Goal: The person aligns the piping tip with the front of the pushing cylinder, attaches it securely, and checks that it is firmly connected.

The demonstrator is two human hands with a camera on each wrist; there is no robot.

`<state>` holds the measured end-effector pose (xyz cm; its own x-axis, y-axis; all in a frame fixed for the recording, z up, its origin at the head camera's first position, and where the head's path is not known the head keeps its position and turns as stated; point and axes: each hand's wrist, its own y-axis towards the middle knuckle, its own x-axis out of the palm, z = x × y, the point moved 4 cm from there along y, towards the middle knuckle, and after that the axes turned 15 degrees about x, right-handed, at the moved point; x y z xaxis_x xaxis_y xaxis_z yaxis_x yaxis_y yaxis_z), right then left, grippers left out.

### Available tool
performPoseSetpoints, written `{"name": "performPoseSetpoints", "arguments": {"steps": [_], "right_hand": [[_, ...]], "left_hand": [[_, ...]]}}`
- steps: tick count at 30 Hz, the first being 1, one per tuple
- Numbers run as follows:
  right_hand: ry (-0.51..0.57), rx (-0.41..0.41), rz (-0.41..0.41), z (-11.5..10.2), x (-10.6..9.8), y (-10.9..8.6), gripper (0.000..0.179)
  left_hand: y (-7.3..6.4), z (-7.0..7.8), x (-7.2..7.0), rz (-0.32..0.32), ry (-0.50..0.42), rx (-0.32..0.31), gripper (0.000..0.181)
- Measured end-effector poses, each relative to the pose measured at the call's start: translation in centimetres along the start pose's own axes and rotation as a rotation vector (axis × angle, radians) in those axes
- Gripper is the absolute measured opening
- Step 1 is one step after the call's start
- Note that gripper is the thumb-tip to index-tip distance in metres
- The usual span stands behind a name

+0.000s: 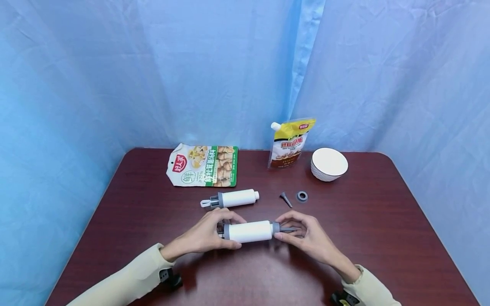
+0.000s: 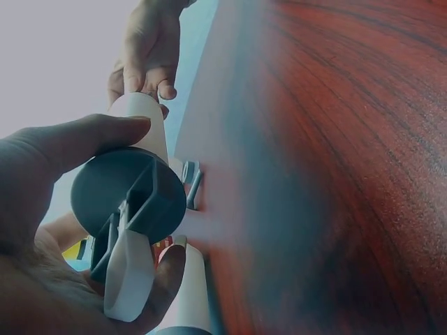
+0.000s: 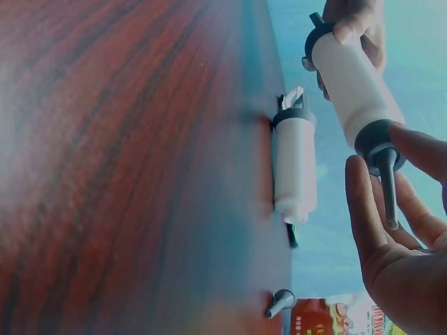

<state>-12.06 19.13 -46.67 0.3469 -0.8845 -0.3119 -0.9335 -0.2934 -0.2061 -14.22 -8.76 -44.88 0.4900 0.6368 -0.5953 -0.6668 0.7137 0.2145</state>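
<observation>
A white icing syringe (image 1: 250, 231) with grey ends lies level between both hands, close over the table. My left hand (image 1: 208, 233) grips its plunger end, thumb along the barrel. Behind that thumb, the left wrist view shows a grey cap (image 2: 105, 185) with a white loop handle (image 2: 130, 279). At the other end, my right hand (image 1: 311, 238) pinches the grey collar (image 3: 376, 138) between thumb and fingers. A thin grey nozzle (image 3: 387, 192) sticks out of the collar toward the right palm.
A second icing syringe (image 1: 239, 198) lies just behind. A loose grey nozzle (image 1: 286, 199) and a grey ring (image 1: 302, 196) sit right of it. Farther back are a mushroom-print packet (image 1: 203, 165), a standing spouted pouch (image 1: 291, 143) and a white bowl (image 1: 329, 163). Blue curtains (image 1: 214, 72) hang behind the table.
</observation>
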Motion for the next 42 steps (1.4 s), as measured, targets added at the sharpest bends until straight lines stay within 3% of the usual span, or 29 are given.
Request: {"name": "performPoseSetpoints", "arguments": {"steps": [6, 13, 21, 33, 42], "right_hand": [[0.029, -0.027, -0.022, 0.1, 0.36, 0.24, 0.03], [-0.008, -0.133, -0.031, -0.19, 0.28, 0.39, 0.031], [0.003, -0.034, 0.013, 0.06, 0.33, 0.48, 0.029], [0.034, 0.026, 0.04, 0.14, 0.29, 0.91, 0.017], [0.023, -0.043, 0.057, 0.08, 0.51, 0.71, 0.021]], "left_hand": [[-0.15, -0.25, -0.09, -0.014, -0.015, 0.009, 0.043], [-0.17, -0.56, -0.31, -0.027, -0.055, -0.01, 0.043], [-0.15, -0.67, 0.0, 0.001, -0.066, 0.003, 0.043], [0.15, 0.06, -0.03, 0.037, -0.004, 0.018, 0.045], [0.05, -0.01, 0.36, 0.038, -0.007, 0.012, 0.043]]}}
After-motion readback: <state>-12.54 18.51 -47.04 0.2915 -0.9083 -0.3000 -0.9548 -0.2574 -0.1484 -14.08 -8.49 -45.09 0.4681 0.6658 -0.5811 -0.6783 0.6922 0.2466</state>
